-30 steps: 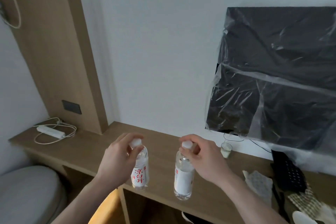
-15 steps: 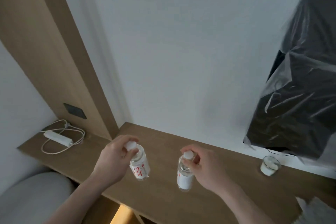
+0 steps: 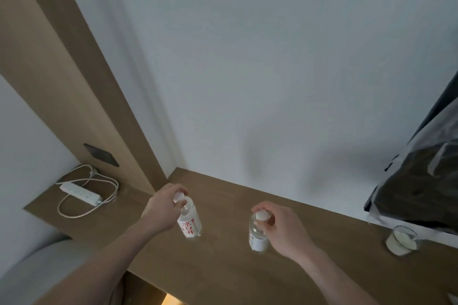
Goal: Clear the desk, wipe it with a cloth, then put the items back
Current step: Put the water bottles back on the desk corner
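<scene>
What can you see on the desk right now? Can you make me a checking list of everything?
Surface: wooden desk, bare wood between the things.
Job's things: two water bottles, left bottle with red letters, right bottle with a white label; both upright at the desk, whether they touch it cannot be told. No cloth seen.
Clutter: small glass with something white in it, by the wall.
Hands: left hand grips the left bottle's cap; right hand grips the right bottle's cap.
Cables: white power strip with its looped cord on the lower side shelf.
Surroundings: white wall, wooden panel with a dark socket plate, black screen under plastic wrap.
</scene>
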A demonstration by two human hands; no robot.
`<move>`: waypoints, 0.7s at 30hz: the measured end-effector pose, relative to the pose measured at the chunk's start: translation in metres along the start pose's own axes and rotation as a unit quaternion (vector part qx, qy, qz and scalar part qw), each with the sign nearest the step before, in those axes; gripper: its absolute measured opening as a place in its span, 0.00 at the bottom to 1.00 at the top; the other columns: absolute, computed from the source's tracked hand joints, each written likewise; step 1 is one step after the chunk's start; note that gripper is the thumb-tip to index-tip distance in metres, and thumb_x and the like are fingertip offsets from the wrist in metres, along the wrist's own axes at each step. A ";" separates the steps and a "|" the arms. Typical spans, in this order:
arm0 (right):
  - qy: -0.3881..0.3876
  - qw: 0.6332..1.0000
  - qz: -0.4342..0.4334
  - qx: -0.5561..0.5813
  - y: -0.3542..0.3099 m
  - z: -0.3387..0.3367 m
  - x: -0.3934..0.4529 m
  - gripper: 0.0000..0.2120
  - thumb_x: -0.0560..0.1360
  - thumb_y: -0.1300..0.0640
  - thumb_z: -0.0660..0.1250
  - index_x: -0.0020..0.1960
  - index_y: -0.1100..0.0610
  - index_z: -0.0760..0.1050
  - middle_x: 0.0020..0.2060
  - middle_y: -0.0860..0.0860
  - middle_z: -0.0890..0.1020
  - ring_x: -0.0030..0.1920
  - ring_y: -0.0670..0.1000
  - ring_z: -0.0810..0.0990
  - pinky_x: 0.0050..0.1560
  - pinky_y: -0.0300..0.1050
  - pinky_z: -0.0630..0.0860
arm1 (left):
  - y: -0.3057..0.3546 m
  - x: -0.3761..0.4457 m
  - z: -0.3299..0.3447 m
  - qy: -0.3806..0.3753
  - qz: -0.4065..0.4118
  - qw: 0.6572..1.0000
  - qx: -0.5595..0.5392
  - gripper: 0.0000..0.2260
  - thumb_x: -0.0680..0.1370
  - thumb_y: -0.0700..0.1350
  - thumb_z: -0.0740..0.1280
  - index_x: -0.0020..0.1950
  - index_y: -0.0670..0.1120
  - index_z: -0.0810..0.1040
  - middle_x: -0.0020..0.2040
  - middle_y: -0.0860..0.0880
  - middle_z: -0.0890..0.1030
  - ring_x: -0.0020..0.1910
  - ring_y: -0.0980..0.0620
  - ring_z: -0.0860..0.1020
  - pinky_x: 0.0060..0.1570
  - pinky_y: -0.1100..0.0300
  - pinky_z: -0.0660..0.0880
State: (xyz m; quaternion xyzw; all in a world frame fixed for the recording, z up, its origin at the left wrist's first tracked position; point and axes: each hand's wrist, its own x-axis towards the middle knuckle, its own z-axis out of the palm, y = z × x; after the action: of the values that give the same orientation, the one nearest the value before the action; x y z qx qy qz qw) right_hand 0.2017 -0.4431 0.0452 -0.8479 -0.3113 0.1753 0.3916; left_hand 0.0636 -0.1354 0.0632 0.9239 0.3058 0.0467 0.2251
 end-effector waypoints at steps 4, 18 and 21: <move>0.019 1.000 0.023 0.003 0.007 0.009 0.012 0.09 0.78 0.52 0.70 0.53 0.38 0.79 0.44 0.37 0.83 0.44 0.41 0.81 0.42 0.34 0.76 | -0.015 0.041 0.009 -0.026 0.015 0.998 0.048 0.05 0.80 0.48 0.68 0.54 0.58 0.76 0.55 0.57 0.77 0.50 0.54 0.78 0.48 0.55 0.79; 0.076 0.993 0.095 0.004 -0.029 0.076 0.099 0.11 0.77 0.57 0.69 0.50 0.41 0.80 0.45 0.37 0.84 0.47 0.37 0.80 0.45 0.32 0.75 | -0.086 0.207 0.010 -0.061 0.022 0.991 0.118 0.10 0.79 0.46 0.69 0.60 0.51 0.76 0.59 0.50 0.74 0.50 0.47 0.79 0.48 0.53 0.78; 0.077 0.991 0.110 0.015 -0.041 0.097 0.123 0.10 0.77 0.57 0.69 0.50 0.41 0.81 0.46 0.38 0.84 0.46 0.40 0.82 0.47 0.34 0.77 | -0.105 0.231 0.009 -0.059 0.033 0.990 0.126 0.12 0.78 0.45 0.70 0.60 0.50 0.75 0.60 0.49 0.73 0.52 0.45 0.80 0.50 0.51 0.79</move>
State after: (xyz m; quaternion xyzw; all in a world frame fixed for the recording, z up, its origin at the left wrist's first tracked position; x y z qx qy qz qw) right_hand 0.2249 -0.2870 0.0089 -0.8822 -0.1820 0.1559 0.4053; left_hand 0.1956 0.0712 -0.0034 0.9558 0.2643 -0.0397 0.1229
